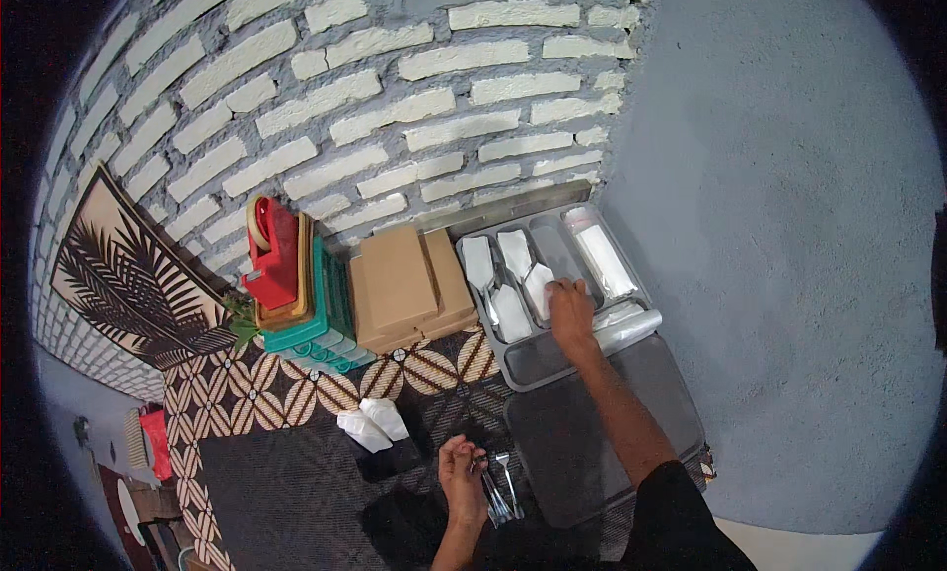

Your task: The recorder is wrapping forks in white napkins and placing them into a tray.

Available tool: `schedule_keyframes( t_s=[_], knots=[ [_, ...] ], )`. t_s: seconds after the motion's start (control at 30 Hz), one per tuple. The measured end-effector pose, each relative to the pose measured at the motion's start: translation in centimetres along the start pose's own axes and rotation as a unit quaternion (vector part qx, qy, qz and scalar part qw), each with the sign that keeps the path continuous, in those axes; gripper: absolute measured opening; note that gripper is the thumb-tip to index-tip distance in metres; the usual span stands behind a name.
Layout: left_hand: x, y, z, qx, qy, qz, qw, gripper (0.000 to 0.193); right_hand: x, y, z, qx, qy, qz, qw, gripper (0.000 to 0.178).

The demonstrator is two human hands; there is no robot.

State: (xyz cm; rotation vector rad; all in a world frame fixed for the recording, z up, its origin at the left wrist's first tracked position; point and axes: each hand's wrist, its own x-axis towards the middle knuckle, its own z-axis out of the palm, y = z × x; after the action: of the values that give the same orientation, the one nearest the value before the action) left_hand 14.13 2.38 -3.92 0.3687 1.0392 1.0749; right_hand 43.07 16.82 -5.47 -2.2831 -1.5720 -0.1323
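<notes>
My right hand (pixel 572 315) reaches into a grey compartment tray (pixel 533 374), its fingers closed at the edge of a white paper-wrapped packet (pixel 538 293). Similar white packets (pixel 480 263) lie in the compartments to its left. Lower down, my left hand (pixel 462 479) is held with curled fingers; whatever is between them cannot be made out. Just right of it, several small metal forks (pixel 505 487) lie on the dark mat. Two white folded packets (pixel 373 425) rest side by side on a black surface, left of and beyond the left hand.
A dark grey lid (pixel 604 433) lies in front of the tray, under my right forearm. Clear-wrapped white bundles (pixel 604 260) fill the tray's right side. Brown cardboard boxes (pixel 400 285), teal crates (pixel 330 315) and a red tape dispenser (pixel 276 260) stand along the brick wall.
</notes>
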Motion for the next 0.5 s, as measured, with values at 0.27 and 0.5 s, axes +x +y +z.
schedule_keyframes(
  t_s=[0.27, 0.5],
  knots=[
    [-2.0, -0.4, -2.7, 0.029, -0.021, 0.087, 0.996, 0.020, -9.3, -6.5, -4.2, 0.349, 0.007, -0.072, 0.934, 0.016],
    [-6.5, -4.8, -6.7, 0.172, 0.009, 0.055, 0.984, 0.025, -26.6, -12.1, -3.8, 0.298, -0.284, 0.013, 0.911, 0.017]
  ],
)
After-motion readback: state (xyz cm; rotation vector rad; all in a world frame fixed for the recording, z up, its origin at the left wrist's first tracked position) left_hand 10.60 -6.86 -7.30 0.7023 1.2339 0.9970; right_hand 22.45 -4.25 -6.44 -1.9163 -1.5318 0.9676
